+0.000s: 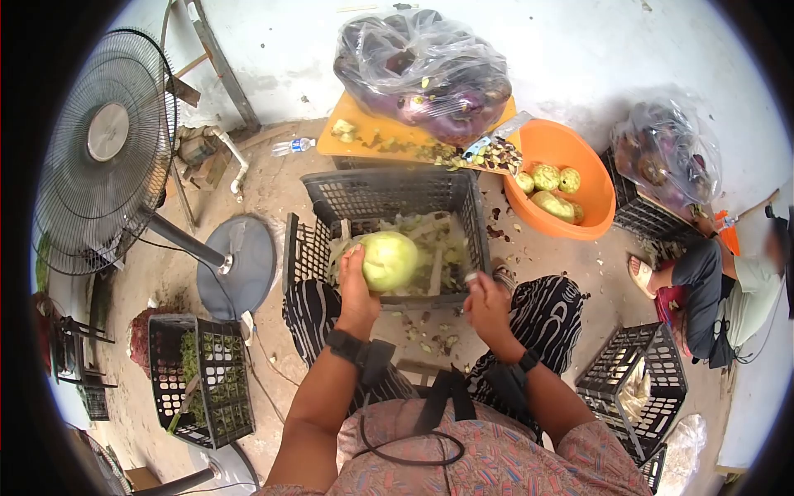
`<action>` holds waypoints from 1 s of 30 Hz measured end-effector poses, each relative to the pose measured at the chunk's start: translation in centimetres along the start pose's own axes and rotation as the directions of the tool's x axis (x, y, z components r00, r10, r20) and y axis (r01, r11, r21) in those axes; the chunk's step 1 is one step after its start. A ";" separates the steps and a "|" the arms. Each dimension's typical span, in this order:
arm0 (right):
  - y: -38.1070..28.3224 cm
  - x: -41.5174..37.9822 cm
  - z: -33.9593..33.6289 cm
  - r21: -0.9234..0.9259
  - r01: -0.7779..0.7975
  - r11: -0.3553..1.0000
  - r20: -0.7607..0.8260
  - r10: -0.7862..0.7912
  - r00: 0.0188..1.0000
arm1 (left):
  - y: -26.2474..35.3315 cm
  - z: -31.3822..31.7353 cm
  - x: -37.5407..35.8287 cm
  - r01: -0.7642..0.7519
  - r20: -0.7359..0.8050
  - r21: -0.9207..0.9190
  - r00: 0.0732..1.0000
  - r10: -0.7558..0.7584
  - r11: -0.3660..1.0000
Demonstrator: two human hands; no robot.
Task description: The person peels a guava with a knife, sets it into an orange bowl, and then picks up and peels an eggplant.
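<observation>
My left hand is wrapped round a large, smooth, pale green round vegetable, holding it above the near side of a black plastic crate. Pale peelings and strips lie inside that crate. My right hand is closed in front of my right knee, apart from the vegetable. A small whitish tip shows at its fingers, too blurred to name.
An orange board carries a bag of purple vegetables and a knife. Right of it stands an orange basin with several pale green pieces. A standing fan is at left; another person sits at right.
</observation>
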State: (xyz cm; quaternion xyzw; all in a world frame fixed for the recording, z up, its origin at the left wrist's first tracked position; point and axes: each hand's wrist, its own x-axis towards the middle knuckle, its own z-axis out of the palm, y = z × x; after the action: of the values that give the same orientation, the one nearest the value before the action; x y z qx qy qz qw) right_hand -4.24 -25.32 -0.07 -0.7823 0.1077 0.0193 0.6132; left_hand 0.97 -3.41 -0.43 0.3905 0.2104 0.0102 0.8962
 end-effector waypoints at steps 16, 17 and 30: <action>2.8 -0.4 -0.5 0.018 -0.690 0.723 0.597 0.546 0.588 | 0.6 0.0 -0.7 0.178 0.338 -0.174 0.934 -0.111 0.968; 2.0 -0.7 -0.5 0.075 -0.579 0.812 0.579 0.438 0.688 | 0.5 0.0 -0.9 0.172 0.332 -0.182 0.938 -0.104 0.968; 0.3 -0.2 -0.5 0.341 -0.151 0.928 0.246 0.067 0.967 | -0.9 0.4 -2.1 0.038 0.469 0.173 0.876 -0.116 0.984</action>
State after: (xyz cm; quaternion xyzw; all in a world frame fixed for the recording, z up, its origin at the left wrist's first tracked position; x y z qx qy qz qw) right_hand -4.56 -25.85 -0.24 -0.6433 0.0809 0.1242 0.7511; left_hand -0.90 -4.71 -0.01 0.4423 -0.0011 -0.1385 0.8861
